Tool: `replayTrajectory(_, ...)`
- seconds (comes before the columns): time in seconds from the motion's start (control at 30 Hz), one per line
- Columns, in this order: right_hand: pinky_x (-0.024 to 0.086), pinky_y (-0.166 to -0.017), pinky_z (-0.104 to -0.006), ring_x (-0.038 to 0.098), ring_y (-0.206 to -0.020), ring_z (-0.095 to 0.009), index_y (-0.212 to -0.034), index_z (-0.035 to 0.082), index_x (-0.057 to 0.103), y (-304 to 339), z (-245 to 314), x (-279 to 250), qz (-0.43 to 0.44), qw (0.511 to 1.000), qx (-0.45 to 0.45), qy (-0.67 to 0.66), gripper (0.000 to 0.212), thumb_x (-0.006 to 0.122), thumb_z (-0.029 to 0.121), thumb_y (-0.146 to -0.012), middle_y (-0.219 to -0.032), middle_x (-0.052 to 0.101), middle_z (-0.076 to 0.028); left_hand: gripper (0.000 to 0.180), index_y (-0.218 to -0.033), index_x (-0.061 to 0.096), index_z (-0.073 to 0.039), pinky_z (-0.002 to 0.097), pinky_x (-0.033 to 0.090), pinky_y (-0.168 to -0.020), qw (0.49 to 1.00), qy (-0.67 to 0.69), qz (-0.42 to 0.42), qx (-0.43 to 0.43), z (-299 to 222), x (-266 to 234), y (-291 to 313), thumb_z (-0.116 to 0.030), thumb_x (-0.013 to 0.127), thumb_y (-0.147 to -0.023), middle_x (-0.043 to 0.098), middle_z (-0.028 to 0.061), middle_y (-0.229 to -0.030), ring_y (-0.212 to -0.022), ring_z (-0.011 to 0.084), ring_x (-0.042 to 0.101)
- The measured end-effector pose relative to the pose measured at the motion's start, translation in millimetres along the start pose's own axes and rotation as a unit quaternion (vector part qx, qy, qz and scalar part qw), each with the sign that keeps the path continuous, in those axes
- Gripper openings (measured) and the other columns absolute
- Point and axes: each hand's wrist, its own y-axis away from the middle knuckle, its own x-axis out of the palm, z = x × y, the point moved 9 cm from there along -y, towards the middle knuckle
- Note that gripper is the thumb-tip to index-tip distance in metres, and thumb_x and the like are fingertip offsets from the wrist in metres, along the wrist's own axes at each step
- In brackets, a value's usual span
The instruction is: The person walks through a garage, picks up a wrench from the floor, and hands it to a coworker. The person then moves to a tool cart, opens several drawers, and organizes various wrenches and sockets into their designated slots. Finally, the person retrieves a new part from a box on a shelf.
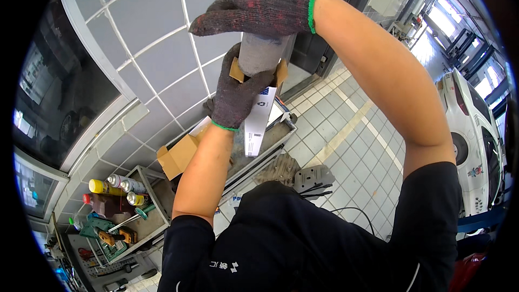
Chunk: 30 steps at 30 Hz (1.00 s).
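Note:
Both my hands wear dark knitted gloves with green cuffs. My right hand (259,8) is raised over the upper part of a dusty grey cylinder (261,54), closed around it; the cylinder's top is hidden behind the glove. The cylinder's lower end sits at the open mouth of a long white cardboard box (258,124), its brown flaps folded outward. Below, my left hand (238,97) wraps the box near that mouth, its fingers close to the cylinder. How deep the cylinder reaches into the box cannot be seen.
An opened brown carton (181,157) lies on a bench (270,143) beneath my hands. To the left, a metal cart (162,213) carries spray cans (105,186) and a cordless drill (116,236). A tiled wall (146,16) stands ahead; a white car (473,146) is at right.

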Motion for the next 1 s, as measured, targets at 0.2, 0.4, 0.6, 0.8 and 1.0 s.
replayTrajectory(0.2,0.055,-0.112,-0.0435,0.067,-0.129,-0.030,-0.150,0.021,0.062,30,-49,-19,-0.119,0.970,0.022,-0.212,0.059,0.072,0.047,-0.098,-0.144,0.066,-0.014,0.080,-0.154,0.042,-0.001,0.0388,0.056,-0.105,1.000,0.018,0.001,0.000,-11,1,5,-0.011,0.085,-0.087,0.066,0.0153,-0.136,-0.123,0.0234,0.066)
replayTrajectory(0.4,0.051,-0.115,-0.0402,0.063,-0.133,-0.026,-0.152,0.005,0.054,63,-75,59,-0.234,0.851,0.106,-0.459,0.088,0.096,0.033,-0.080,-0.140,0.068,-0.014,0.088,-0.159,0.038,-0.001,0.0381,0.056,-0.106,1.000,-0.001,0.001,0.001,-4,0,-4,-0.009,0.084,-0.085,0.062,0.0165,-0.142,-0.126,0.0248,0.064)
replayTrajectory(0.6,0.058,-0.096,-0.0413,0.069,-0.113,-0.025,-0.140,0.003,0.061,86,-101,-49,-0.538,0.797,0.053,-0.269,0.069,0.083,0.042,-0.088,-0.117,0.072,-0.013,0.097,-0.164,0.032,-0.001,0.0386,0.054,-0.108,0.993,-0.105,-0.040,-0.024,-7,-5,-2,-0.006,0.083,-0.082,0.059,0.0163,-0.144,-0.127,0.0257,0.063)
replayTrajectory(0.8,0.059,-0.094,-0.0429,0.072,-0.102,-0.030,-0.141,-0.001,0.053,88,-188,-31,-0.483,0.681,-0.026,-0.550,0.076,0.082,0.048,-0.090,-0.105,0.071,-0.019,0.098,-0.164,0.032,0.000,0.0490,0.053,-0.113,0.901,-0.393,-0.020,0.185,-76,31,-16,-0.003,0.080,-0.078,0.049,0.0252,-0.158,-0.138,0.0425,0.059)
replayTrajectory(1.0,0.055,-0.104,-0.0441,0.069,-0.121,-0.036,-0.144,0.006,0.055,104,-221,248,-0.198,0.810,0.368,-0.412,0.083,0.076,0.062,-0.086,-0.131,0.071,-0.020,0.119,-0.172,0.009,-0.013,0.0421,0.059,-0.103,0.811,-0.492,-0.004,0.315,-117,82,-39,-0.001,0.085,-0.081,0.062,0.0221,-0.148,-0.127,0.0349,0.068)
